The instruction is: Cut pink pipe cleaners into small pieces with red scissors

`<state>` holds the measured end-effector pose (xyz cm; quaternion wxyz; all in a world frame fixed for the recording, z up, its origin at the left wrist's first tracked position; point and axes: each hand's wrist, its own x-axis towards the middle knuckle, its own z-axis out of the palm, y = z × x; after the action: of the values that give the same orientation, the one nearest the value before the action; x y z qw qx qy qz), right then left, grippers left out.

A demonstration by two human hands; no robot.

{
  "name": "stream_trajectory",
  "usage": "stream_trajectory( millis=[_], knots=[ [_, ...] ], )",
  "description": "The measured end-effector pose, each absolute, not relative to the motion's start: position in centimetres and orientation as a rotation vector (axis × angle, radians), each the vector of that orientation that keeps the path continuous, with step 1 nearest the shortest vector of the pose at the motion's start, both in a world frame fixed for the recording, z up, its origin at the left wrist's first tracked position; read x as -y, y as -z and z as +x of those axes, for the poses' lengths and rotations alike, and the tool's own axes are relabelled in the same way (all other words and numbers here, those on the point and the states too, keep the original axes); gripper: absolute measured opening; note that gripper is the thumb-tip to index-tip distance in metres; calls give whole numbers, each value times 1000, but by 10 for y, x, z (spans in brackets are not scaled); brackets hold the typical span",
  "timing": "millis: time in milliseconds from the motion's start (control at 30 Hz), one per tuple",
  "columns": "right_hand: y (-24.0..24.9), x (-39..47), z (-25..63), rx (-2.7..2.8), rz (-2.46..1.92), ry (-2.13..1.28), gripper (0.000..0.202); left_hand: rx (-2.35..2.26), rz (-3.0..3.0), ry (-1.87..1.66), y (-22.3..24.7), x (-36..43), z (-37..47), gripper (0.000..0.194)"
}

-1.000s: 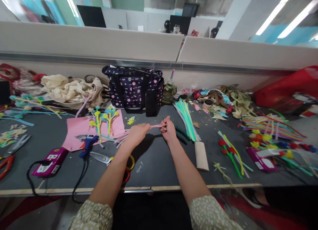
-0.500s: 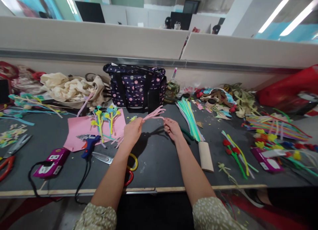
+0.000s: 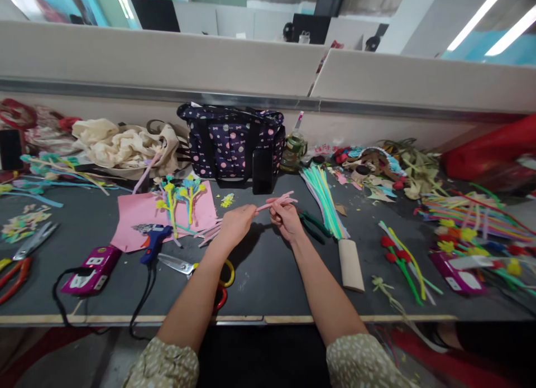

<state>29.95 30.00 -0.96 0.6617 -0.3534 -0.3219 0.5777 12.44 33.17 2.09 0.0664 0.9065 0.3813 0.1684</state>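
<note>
A bundle of pink pipe cleaners runs between my hands above the dark table. My left hand is closed around its middle, and the loose ends stick out behind that hand over the pink paper. At the bundle's right end, my right hand pinches the stems with thumb and fingers. Under my left forearm lie scissors with yellow and red handles. On the pink paper rest two yellow-and-blue pipe cleaner flowers. Beside the paper is a blue glue gun.
Green and purple pipe cleaners, pliers and a cardboard tube lie to the right. A phone leans on a patterned bag. Purple boxes with cords sit left; red pipe cleaner flowers lie right.
My right hand has moved in toward my left hand and now grips the bundle, where before it held one stem's end out to the right. The fanned tips are drawn closer together.
</note>
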Motion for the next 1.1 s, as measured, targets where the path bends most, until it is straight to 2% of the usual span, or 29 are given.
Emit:
stream_trajectory(
  millis=[200,367,567,800,967,1100],
  knots=[
    [11,-305,324,508,-783,-1137,21,-1186,2767,-415,-18,-333,122,21],
    [9,-303,352,409,-764,-1042,19,-1234,2741,-429,-13,-340,116,23],
    [12,-301,365,284,-679,-945,16,-1376,2587,-614,-14,-347,110,25],
    [11,-300,377,175,-637,-831,19,-1674,2233,-990,-13,-356,102,23],
    [10,-302,357,115,-498,-1001,8,-1231,2302,-859,-4,-352,112,16],
    [6,-302,333,161,-528,-1077,3,-979,2119,-717,0,-344,126,15]
  ],
)
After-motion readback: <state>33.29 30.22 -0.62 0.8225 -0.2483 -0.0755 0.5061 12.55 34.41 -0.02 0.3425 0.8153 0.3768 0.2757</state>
